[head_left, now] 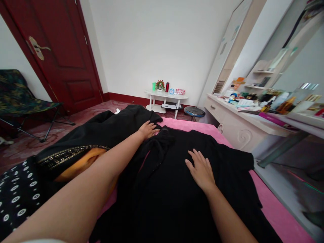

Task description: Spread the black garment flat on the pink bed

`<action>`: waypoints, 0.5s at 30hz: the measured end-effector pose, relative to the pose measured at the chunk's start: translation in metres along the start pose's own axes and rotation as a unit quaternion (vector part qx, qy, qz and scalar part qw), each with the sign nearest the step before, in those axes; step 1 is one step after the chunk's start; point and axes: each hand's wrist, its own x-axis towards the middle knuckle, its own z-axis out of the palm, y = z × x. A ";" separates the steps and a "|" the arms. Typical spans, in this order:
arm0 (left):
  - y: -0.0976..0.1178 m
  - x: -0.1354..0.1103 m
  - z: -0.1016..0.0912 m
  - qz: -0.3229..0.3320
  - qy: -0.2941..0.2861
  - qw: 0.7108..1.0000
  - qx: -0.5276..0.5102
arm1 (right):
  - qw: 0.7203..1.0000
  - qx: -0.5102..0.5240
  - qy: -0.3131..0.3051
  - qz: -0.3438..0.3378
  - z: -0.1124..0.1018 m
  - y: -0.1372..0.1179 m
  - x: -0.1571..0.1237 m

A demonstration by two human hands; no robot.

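Note:
A black garment (164, 182) lies spread over a pink bed cover (273, 206). My right hand (201, 168) rests flat on the middle of it, fingers apart, holding nothing. My left hand (148, 129) reaches farther out and presses on the garment's far edge, where the cloth is bunched; its fingers lie flat on the fabric. A second black piece (106, 130) with a beaded gold trim (68, 153) lies to the left, over something orange (83, 163). A black cloth with white dots (17, 199) is at the near left.
A white dressing table (243, 126) crowded with bottles stands close on the right, a mirror above it. A small white table (165, 98) with cups and a clock sits by the far wall, a round stool (194, 112) beside it. A folding chair (22, 101) and red door (58, 50) are left.

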 end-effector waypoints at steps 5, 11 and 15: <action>0.014 0.016 0.000 -0.085 -0.001 0.996 -0.035 | 1.000 0.013 0.009 0.008 -0.003 -0.001 0.000; 0.027 -0.007 -0.041 -0.104 -0.043 0.985 -0.134 | 0.999 0.017 0.025 0.011 -0.002 -0.002 -0.001; 0.041 -0.040 -0.059 -0.095 -0.104 0.968 -0.208 | 0.999 0.024 0.036 0.010 -0.002 -0.002 -0.004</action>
